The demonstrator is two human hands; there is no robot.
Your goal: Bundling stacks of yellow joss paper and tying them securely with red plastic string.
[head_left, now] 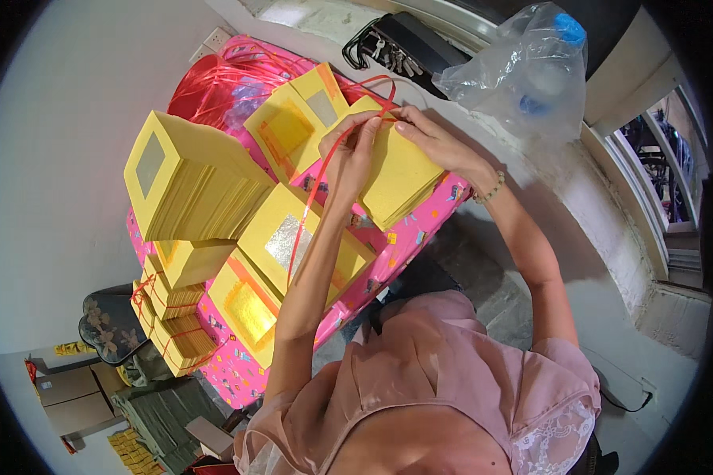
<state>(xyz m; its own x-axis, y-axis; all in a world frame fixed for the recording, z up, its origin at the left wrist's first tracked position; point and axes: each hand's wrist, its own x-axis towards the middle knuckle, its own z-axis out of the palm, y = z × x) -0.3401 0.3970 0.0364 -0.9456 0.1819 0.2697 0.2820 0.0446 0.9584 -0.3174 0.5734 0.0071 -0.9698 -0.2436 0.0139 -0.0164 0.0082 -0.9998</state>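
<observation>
Both hands, left hand (355, 154) and right hand (436, 142), pinch thin red string (313, 194) over a square yellow paper stack (400, 182).

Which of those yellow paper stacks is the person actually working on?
The stack at the table's far right: both hands, left hand and right hand, rest on it, pulling red string. The others lie untouched.

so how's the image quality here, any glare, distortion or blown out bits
Head view: strong fisheye, a black rim in the corners and the wall edge bowing on the right; the window is brighter than the room; the clear plastic bag catches glare; the foil square glints; both hands, left hand and right hand, look sharp on the yellow paper stack.
</observation>
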